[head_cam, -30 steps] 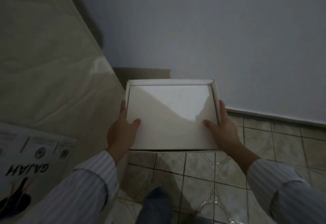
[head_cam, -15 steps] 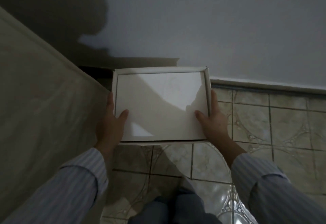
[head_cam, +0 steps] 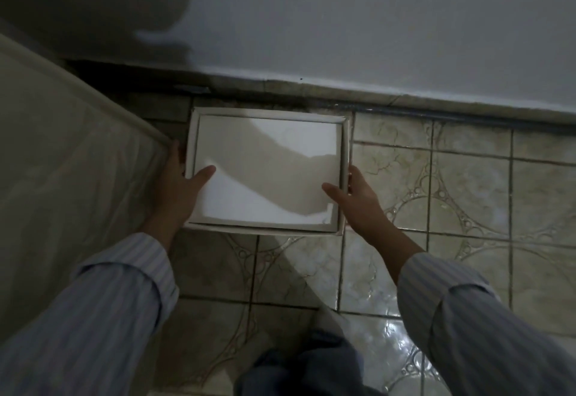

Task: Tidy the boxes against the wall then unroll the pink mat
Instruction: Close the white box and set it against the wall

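A flat white box (head_cam: pixel 268 158) lies low over the tiled floor, its far edge close to the foot of the wall. My left hand (head_cam: pixel 179 183) grips its left side, thumb on the top face and fingers down the side. My right hand (head_cam: pixel 355 200) grips the right side the same way, thumb on top. A second rim shows under the box along its front and right edges. The pink mat is not in view.
A plastic-wrapped mattress (head_cam: pixel 68 177) leans on the left, right beside my left hand. The grey wall (head_cam: pixel 343 21) and its dark skirting (head_cam: pixel 436 108) run across the back. Patterned floor tiles (head_cam: pixel 467 193) stretch to the right. My knees (head_cam: pixel 299 364) show at the bottom.
Both hands have carried the box downward and toward the wall's base, from about waist height to near the floor. The camera has tilted down with it.
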